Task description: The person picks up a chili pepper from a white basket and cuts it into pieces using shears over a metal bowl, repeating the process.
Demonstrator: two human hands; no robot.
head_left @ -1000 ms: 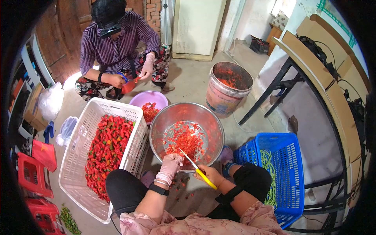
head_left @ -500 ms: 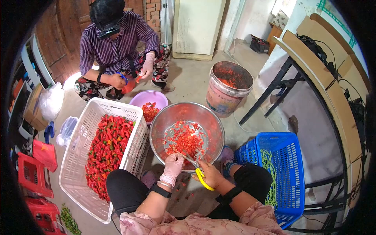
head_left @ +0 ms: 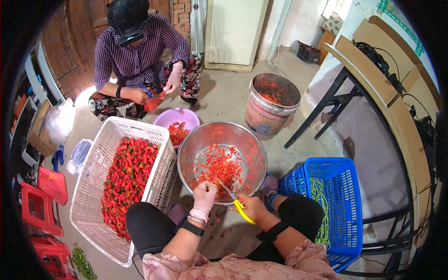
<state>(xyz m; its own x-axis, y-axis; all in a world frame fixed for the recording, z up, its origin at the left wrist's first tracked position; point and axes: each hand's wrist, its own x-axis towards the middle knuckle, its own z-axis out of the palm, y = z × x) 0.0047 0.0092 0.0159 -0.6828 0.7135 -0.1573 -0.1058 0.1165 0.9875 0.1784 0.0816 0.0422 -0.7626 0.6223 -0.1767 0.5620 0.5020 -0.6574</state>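
Note:
My left hand (head_left: 204,199), in a thin pale glove, is closed in a pinch at the near rim of the steel basin (head_left: 255,163). A small bit of chili pepper (head_left: 215,183) shows at its fingertips; most of it is hidden. My right hand (head_left: 253,209) is bare and wrapped round yellow-handled scissors (head_left: 242,212), whose blades point toward my left fingertips over the basin. Chopped red chili (head_left: 219,164) covers part of the basin's bottom. To the left, a white plastic crate (head_left: 93,196) holds a heap of whole red chili peppers (head_left: 128,182).
Opposite, a crouching person (head_left: 140,60) holds blue-handled scissors and a red pepper over a purple bowl (head_left: 193,116). A stained bucket (head_left: 266,114) stands beyond the basin. At right are a blue crate (head_left: 347,210) and a black-legged table (head_left: 338,93); red stools (head_left: 42,210) stand left.
My left hand has moved slightly left and up, and the scissor blades now show more plainly beside its fingertips. The co-worker's gloved hand has shifted slightly.

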